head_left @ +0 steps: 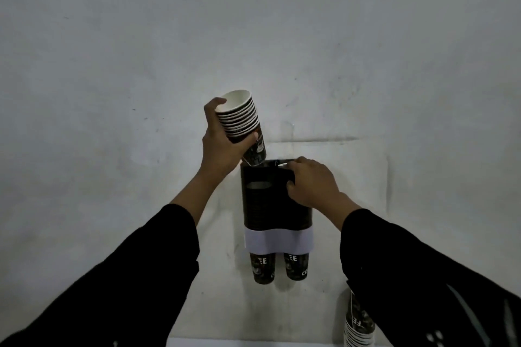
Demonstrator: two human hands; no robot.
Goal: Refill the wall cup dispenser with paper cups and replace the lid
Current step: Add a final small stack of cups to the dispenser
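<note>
1. Where the head view looks forward and down, a grey-white wall [253, 22] fills nearly the whole frame, dim, scuffed and marked with small dark specks; a paler patch of wall lies behind and below the dispenser.
2. Fixed to that wall is the dispenser [270, 205], a dark upright body with a white band [279, 239] across its lower part and an oval slot in its left front.
3. Two dark printed cups [279, 266] hang side by side, bottoms down, from under the band.
4. The left hand [222, 144] grips a nested stack [245, 121] by its side, tilted, white mouth up; the stack's lowest cup meets the dispenser's top left opening.
5. The right hand [310, 183] curls over the dispenser's top right edge, fingers closed on the rim.
6. Both arms wear black sleeves [141, 276] that cover the lower corners of the frame.
7. Low at the right, a second stack of cups [358, 327] shows partly behind the right sleeve.
8. A pale strip of surface [225, 342] shows along the bottom edge; what it is cannot be told.
</note>
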